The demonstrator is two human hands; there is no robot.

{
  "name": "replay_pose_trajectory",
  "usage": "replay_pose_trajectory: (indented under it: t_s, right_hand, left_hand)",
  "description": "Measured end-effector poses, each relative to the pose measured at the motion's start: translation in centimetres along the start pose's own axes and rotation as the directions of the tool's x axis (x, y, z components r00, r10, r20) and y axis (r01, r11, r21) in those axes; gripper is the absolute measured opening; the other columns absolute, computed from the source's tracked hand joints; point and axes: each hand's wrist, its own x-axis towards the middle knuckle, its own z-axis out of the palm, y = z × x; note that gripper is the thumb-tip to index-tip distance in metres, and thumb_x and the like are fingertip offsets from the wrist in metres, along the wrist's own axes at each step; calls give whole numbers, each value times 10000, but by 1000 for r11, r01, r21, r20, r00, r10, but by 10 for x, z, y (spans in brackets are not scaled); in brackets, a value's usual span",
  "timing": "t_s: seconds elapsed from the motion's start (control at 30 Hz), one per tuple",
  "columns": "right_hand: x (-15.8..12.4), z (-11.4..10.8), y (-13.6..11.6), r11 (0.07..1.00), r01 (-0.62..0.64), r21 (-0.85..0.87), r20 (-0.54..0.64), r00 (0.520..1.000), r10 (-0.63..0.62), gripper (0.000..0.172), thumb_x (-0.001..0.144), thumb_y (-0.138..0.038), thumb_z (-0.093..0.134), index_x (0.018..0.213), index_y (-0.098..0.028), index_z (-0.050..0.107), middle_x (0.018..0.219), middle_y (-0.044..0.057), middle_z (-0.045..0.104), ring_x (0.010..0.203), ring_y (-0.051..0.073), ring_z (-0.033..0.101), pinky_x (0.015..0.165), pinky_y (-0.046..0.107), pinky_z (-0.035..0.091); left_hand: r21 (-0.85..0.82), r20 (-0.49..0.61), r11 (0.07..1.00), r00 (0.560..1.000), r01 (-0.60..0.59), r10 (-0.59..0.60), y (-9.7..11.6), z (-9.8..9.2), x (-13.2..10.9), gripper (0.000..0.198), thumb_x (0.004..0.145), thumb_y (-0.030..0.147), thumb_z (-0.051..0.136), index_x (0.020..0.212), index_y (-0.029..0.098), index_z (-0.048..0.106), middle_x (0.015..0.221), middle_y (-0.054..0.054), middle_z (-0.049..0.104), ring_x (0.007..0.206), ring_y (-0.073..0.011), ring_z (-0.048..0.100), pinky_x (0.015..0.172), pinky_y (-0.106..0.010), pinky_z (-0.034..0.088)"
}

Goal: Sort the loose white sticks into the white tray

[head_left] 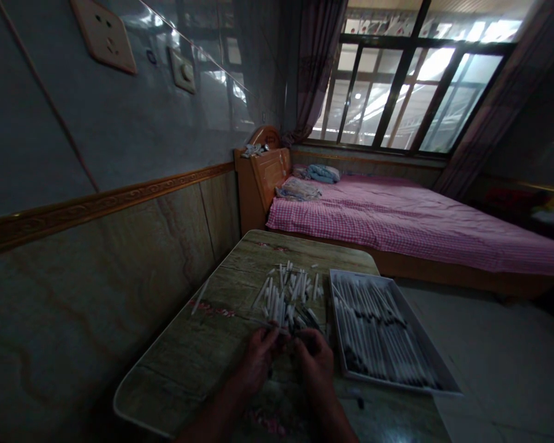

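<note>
Pen parts [276,301], apparently, on table [189,369], left of tray [414,321]; bed [373,209] behind.

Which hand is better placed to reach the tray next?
Likely the right hand: it is nearer the tray, which lies on that side of the table. The left hand is farther off, with the right between.

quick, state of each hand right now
Left hand: closed, pinching a slim white tube.
Right hand: curled; too dark to tell whether it grips anything.

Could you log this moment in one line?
left hand: holding white stick; right hand: close beside, grip unclear; loose sticks: beyond hands; tray: right, holding rows
</note>
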Motion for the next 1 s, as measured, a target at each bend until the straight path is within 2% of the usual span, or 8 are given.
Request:
replay_pose_trajectory:
  t_s: [0.13,0.2,0.27,0.47,0.73,1.0]
  right_hand:
    - [-1,-1,6,999,52,0,48,998,-52,258,775,-343,627,981,-214,716,962,59,734,895,216,669,792,320,530]
    - [-1,-1,7,997,78,-17,97,992,-76,263,820,-362,588,1003,-225,717,1002,63,730,935,216,665,831,327,520]
    - [-2,0,6,995,90,-48,119,989,-84,250,849,-374,556,986,-232,711,974,52,728,913,204,664,823,313,516]
    - [-1,3,2,994,80,-70,91,993,-74,182,851,-362,548,890,-221,655,823,10,688,775,169,635,704,252,500]
    - [0,2,-5,996,76,-38,166,984,-68,142,823,-311,570,856,-211,665,797,10,691,759,169,637,685,247,490]
    - [-1,4,-6,1000,16,3,205,979,-17,135,826,-319,568,833,-219,657,781,6,686,745,170,626,671,249,481]
  left_hand:
    - [-21,-1,1000,1000,15,-15,4,2,-1,370,596,336,868,844,151,665,852,-56,755,781,-204,726,666,-267,540]
    - [-28,3,999,1000,18,-18,5,2,-2,346,611,315,860,849,151,669,856,-56,756,791,-209,727,676,-275,545]
    - [-26,2,999,1000,19,-19,6,2,-2,324,626,304,850,850,154,670,862,-54,756,799,-213,727,676,-279,546]
    - [-6,17,1000,999,30,-30,5,2,-3,355,604,342,863,850,172,671,834,-31,746,790,-195,720,669,-262,537]
    - [12,32,999,999,34,-34,3,5,-2,442,536,352,891,863,170,656,784,-14,725,735,-173,699,666,-260,517]
    - [6,34,1000,999,16,-16,-2,-1,2,429,570,338,878,891,168,649,825,-27,730,741,-173,695,674,-265,521]
